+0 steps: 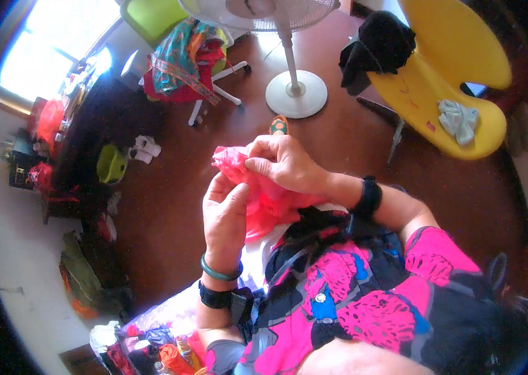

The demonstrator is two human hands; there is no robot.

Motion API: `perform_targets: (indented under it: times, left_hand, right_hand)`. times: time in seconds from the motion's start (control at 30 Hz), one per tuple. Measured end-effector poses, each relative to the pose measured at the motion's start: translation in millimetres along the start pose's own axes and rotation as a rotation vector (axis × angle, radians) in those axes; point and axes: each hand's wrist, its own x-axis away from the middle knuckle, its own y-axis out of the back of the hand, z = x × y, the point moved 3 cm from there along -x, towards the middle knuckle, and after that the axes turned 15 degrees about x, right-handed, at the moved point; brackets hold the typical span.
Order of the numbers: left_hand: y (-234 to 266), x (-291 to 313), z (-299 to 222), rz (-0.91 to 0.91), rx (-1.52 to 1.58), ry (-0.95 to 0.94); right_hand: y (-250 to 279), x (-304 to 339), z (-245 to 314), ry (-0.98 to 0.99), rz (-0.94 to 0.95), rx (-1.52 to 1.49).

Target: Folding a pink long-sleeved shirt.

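Observation:
A thin, crumpled pinkish-red cloth or bag (270, 203) hangs over my lap; its exact kind is unclear. High on its gathered edge, my right hand (286, 164) pinches the material between thumb and fingers. Lower and to the left, my left hand (225, 209) grips the same edge, thumb and fingertips closed on it. The two hands are close together, with a short stretch of bunched material between them. Its lower folds spread towards my patterned pink and black clothing (339, 281).
A standing fan (296, 90) rises from the brown floor ahead. Beyond it to the right is a yellow chair (445, 75) with a black cloth and a pale cloth. A green chair (151, 22) holds colourful fabric at far left. Folded clothes (151, 350) lie at lower left.

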Motion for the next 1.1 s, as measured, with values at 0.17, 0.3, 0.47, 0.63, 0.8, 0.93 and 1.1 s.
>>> perform_targets:
  times: [0.17,0.3,0.47,0.63,0.8,0.93,1.1]
  left_hand:
    - [1,-1,2,-0.008,0.045,-0.024]
    - [5,-1,3,-0.015,0.055,-0.028]
    - [4,2,6,-0.003,-0.004,-0.023]
    - [10,5,-1,0.012,-0.040,-0.055]
    - [2,12,-22,0.084,0.008,-0.052]
    - [-15,9,-50,0.163,-0.036,-0.079]
    - [-20,-13,-108,0.213,-0.214,-0.241]
  right_hand:
    - [-1,5,-1,0.005,-0.017,0.008]
    - [-3,9,9,0.265,-0.227,0.276]
    - [-12,18,13,0.368,-0.249,0.516]
    - [-3,11,11,0.451,-0.152,0.426]
    - [16,-34,-14,0.302,0.127,0.184]
    - [11,-52,-30,0.047,0.490,-0.228]
    - [14,-86,-20,0.101,0.650,-0.359]
